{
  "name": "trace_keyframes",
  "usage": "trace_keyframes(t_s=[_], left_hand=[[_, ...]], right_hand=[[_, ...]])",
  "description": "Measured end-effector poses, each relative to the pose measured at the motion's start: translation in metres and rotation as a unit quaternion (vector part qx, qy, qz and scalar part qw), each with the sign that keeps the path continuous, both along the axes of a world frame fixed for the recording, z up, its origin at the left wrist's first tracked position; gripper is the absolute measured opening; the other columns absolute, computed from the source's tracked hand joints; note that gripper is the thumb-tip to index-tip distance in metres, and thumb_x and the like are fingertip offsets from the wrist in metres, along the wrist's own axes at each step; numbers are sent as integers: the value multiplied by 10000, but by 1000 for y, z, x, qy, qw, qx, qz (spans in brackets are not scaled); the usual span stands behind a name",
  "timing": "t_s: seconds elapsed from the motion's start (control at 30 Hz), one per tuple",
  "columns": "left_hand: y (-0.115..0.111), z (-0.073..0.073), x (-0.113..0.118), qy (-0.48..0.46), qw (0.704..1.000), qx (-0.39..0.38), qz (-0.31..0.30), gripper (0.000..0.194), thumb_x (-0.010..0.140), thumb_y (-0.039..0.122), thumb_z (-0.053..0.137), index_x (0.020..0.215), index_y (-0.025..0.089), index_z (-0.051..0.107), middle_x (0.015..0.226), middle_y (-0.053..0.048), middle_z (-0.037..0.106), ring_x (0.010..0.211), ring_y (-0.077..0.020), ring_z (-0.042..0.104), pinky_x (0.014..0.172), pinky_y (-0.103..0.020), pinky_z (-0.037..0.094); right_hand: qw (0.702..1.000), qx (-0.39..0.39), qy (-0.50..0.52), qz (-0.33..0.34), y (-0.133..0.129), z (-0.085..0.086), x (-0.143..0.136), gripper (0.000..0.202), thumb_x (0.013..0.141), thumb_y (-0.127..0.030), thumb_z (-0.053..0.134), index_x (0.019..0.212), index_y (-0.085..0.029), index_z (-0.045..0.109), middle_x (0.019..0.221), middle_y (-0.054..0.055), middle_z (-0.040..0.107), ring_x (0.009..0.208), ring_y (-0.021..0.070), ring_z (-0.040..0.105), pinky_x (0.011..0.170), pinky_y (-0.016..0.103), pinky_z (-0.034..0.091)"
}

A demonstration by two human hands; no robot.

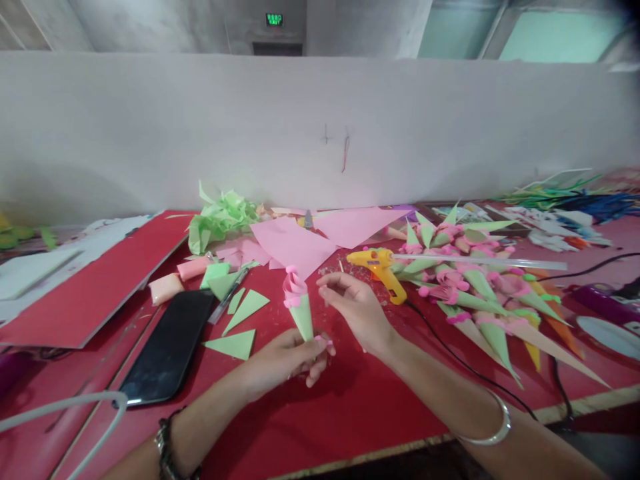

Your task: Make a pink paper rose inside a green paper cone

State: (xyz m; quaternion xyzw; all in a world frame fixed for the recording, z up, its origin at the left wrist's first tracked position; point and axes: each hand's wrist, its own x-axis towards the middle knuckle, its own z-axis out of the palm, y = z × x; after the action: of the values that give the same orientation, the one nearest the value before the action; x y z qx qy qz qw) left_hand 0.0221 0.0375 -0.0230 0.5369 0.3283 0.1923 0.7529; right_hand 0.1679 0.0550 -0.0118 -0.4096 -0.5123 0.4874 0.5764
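My left hand [295,360] is closed around the lower part of a small light-green paper cone [301,319]. A pink paper swirl [295,287] rises from the cone's mouth, with small pink balls along the rim. A bit of pink shows at the fingers of that hand. Just right of the cone, my right hand [357,307] hovers with bent fingers slightly apart, and I see nothing held in it. Behind it lies a yellow hot glue gun [380,267] with a clear glue stick [480,260] sticking out of its back.
Finished paper cones [480,287] lie heaped on the right. Green paper triangles [240,343], a black phone [170,347] and a pen [231,293] are on the left. Pink sheets [295,241] and crumpled green paper [225,217] lie at the back. A black cord [450,357] crosses the red table.
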Motion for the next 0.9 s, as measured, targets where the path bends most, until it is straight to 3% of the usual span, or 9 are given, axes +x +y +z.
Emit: trace_keyframes(t_s=[0.1,0.27,0.43,0.53,0.9], left_hand=[[0,-1,0,14,1000,13,2,344,776,453,465,752,113,517,466,52,423,426,-52,372,469,-210,236],[0,-4,-1,35,998,46,-5,325,791,425,458,741,109,519,467,52,412,436,-53,363,466,-204,250],[1,-4,-1,28,998,55,-9,304,795,414,458,771,118,522,433,73,376,396,-47,324,441,-195,251],[0,-2,0,45,997,67,-19,332,803,422,440,793,108,546,420,72,387,382,-42,326,440,-187,267],[-5,2,2,89,991,103,-14,413,786,493,406,742,104,538,402,59,454,381,-52,408,498,-194,349]], right_hand=[[1000,-14,23,14,1,0,0,138,697,-234,585,820,-179,613,746,-6,603,654,87,534,654,231,426],[1000,-3,26,9,-1,1,0,67,683,-237,602,713,-178,608,618,-31,569,552,69,497,555,208,417],[999,21,37,18,-3,3,-1,82,672,-211,613,753,-206,624,747,-18,611,664,84,541,650,229,449],[998,17,34,43,-5,5,-1,93,699,-240,590,780,-210,626,725,-11,620,620,92,554,633,256,472],[984,148,-83,47,-8,5,-2,81,721,-167,557,744,-220,614,795,12,522,783,129,523,686,264,450]])
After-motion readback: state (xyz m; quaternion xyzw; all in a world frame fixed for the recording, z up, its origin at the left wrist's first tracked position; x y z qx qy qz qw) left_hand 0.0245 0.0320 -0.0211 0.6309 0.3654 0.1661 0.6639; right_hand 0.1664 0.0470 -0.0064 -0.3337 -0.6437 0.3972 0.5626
